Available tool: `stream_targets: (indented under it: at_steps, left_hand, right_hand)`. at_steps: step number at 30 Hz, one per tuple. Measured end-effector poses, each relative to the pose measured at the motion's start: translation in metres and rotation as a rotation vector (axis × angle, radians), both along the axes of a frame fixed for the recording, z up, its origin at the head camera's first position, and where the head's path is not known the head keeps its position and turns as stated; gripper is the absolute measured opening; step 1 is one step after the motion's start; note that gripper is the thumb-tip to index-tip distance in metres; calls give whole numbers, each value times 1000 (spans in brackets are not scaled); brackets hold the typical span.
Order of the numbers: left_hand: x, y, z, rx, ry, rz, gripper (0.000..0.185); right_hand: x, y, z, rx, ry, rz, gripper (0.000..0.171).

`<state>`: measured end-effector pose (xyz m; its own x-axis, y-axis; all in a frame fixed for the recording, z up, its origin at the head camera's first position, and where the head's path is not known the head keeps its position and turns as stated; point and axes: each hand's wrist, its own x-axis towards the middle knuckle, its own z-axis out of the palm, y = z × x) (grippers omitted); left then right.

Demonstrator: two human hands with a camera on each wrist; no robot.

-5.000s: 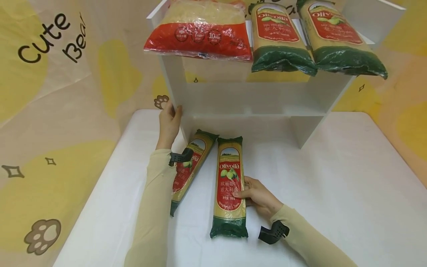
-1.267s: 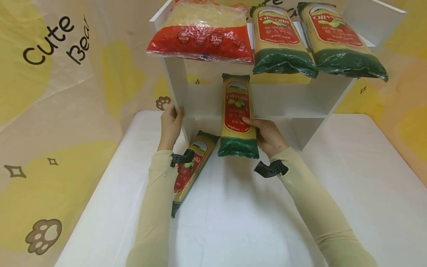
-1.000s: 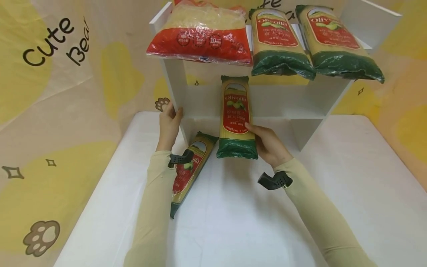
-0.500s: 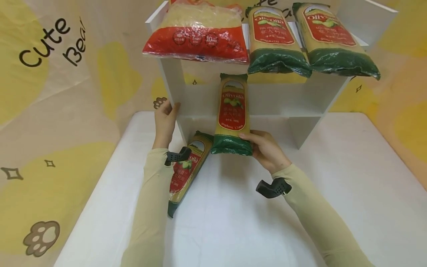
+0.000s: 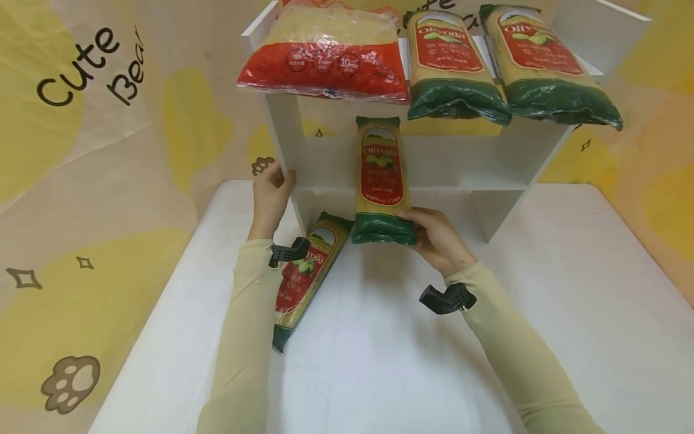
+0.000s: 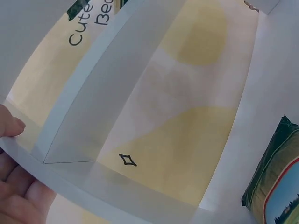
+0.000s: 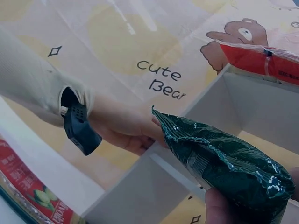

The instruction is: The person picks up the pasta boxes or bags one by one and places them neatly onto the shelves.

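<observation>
My right hand (image 5: 438,241) holds a pack of spaghetti (image 5: 381,166) by its lower right corner, thumb on the front, the other fingers mostly hidden behind. Tilted, with its green lower end jutting toward me, the pack reaches into the middle level of a white shelf unit (image 5: 461,160). The right wrist view shows its green end (image 7: 224,163) close up. My left hand (image 5: 270,202) grips the unit's left side panel; in the left wrist view the thumb (image 6: 11,125) lies on one side and the fingers on the other. A second spaghetti pack (image 5: 311,265) lies slanted on the table, partly behind my left wrist.
On the top level lie a red-and-clear bag of pasta (image 5: 325,60) and two more spaghetti packs, one central (image 5: 450,60) and one right (image 5: 547,66), their ends overhanging the front. The white table (image 5: 368,374) extends toward me. A patterned cloth (image 5: 135,181) hangs behind.
From the table, my right hand has raised the spaghetti pack to the middle level. Over the last second its grip has slid down toward the green end, and the pack has edged slightly upward.
</observation>
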<state>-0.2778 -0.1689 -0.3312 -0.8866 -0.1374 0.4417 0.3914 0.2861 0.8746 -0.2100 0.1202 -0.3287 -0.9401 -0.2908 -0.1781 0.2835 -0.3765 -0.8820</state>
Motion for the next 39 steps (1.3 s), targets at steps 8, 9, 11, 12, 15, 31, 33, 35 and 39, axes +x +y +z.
stream_targets:
  at_steps: [8, 9, 11, 12, 15, 31, 33, 35, 39]
  left_hand:
    - [-1, 9, 1, -80, 62, 141, 26]
    - [-2, 11, 1, -107, 76, 182, 24]
    - [-4, 15, 2, -160, 99, 260, 20]
    - [-5, 16, 2, -179, 108, 292, 19]
    - [-6, 19, 2, -192, 127, 339, 15]
    - [-6, 10, 0, -132, 118, 220, 21]
    - [-6, 10, 0, -144, 113, 224, 20]
    - [-6, 10, 0, -141, 109, 218, 21]
    - [-6, 10, -1, -118, 105, 200, 22]
  right_hand:
    - [2, 2, -3, -37, 3, 25, 20]
    - [2, 2, -4, -45, 6, 26, 18]
    - [2, 3, -4, -63, 9, 27, 16]
    - [2, 3, -4, -68, 9, 27, 15]
    - [3, 3, -4, -76, 9, 32, 16]
    - [7, 10, -35, -291, -39, 46, 26]
    - [7, 10, -43, -292, -64, 53, 23]
    - [7, 8, -51, -275, -87, 63, 23]
    - [9, 1, -66, -210, -121, 93, 29]
